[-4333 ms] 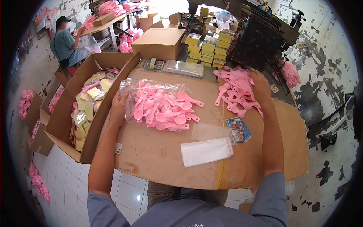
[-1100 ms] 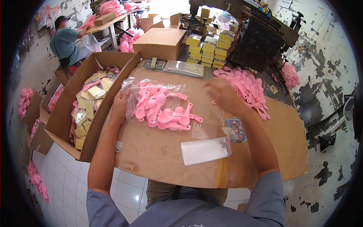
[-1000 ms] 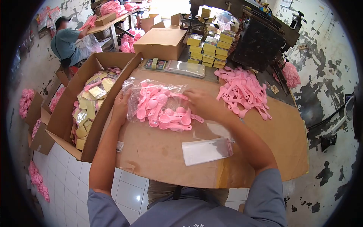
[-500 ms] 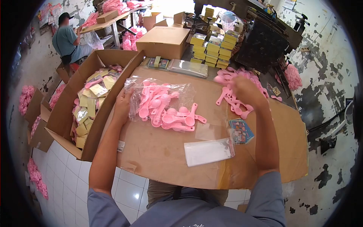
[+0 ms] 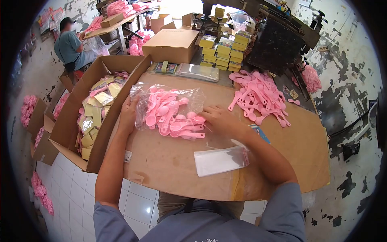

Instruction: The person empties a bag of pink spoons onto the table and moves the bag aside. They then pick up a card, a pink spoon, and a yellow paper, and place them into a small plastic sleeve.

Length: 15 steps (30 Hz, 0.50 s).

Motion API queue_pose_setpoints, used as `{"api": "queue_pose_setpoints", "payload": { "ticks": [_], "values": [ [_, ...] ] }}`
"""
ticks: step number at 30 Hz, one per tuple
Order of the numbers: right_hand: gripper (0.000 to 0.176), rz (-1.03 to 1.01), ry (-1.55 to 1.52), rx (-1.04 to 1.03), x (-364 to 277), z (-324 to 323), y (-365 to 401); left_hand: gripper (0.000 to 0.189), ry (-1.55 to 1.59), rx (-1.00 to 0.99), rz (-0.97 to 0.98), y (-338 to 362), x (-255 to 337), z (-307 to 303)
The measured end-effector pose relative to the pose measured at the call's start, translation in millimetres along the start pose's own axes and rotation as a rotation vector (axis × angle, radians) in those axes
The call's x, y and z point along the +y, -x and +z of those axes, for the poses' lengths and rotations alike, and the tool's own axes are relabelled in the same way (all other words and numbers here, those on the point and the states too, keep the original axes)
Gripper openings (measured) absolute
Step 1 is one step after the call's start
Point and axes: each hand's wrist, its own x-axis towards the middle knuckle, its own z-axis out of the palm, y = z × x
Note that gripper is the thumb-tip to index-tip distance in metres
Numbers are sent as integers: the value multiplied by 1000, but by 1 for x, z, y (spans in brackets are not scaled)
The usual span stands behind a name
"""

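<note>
1. The clear bag of pink spoons (image 5: 167, 105) lies on its side on the cardboard tabletop (image 5: 169, 165), left of centre, with its mouth facing right. It looks partly filled and is not closed.
2. A few spoons at the mouth (image 5: 189, 130) lie half out, so I judge the filling is not finished.
3. Your left hand (image 5: 128, 115) pins the bag's left edge, fingers curled on the plastic.
4. Your right hand (image 5: 219, 121) is at the bag mouth, fingers stretched toward those spoons and touching them. I cannot tell whether it grips one.
5. The loose spoon pile (image 5: 260, 97) at far right is large, so plenty is left to bag.
6. The flat empty bags (image 5: 219, 160) lie near you, right of centre. The printed cards (image 5: 260, 133) are mostly hidden by your forearm.
7. The open carton (image 5: 94, 117) on the left holds many filled packets, so that part looks well along.
8. Yellow boxes (image 5: 225, 50) are stacked at the far edge. Another person (image 5: 70, 48) is seated far left.
</note>
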Motion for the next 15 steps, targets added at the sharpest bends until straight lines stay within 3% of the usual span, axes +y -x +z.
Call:
{"api": "queue_pose_setpoints", "payload": {
  "ticks": [3,5,6,8,9,11,13,15],
  "values": [
    [29,197,-27,-54,-7,-41,2,36,3,11,-4,1,3,4],
    [32,268,-170,-16,32,-61,17,36,-16,28,0,1,3,3],
    [35,505,-336,-40,31,-88,16,36,-24,35,1,1,2,4],
    [40,688,-139,63,45,-111,29,37,-9,31,5,1,2,4],
    [43,615,222,188,69,-101,44,37,-2,27,9,0,2,4],
    [50,477,645,344,79,-94,52,38,-24,29,18,-3,-3,0],
    [57,340,-17,177,50,-66,34,38,-33,37,20,-3,-4,1],
    [55,174,-176,22,9,-47,14,38,-34,48,12,0,0,5]
  ]
}}
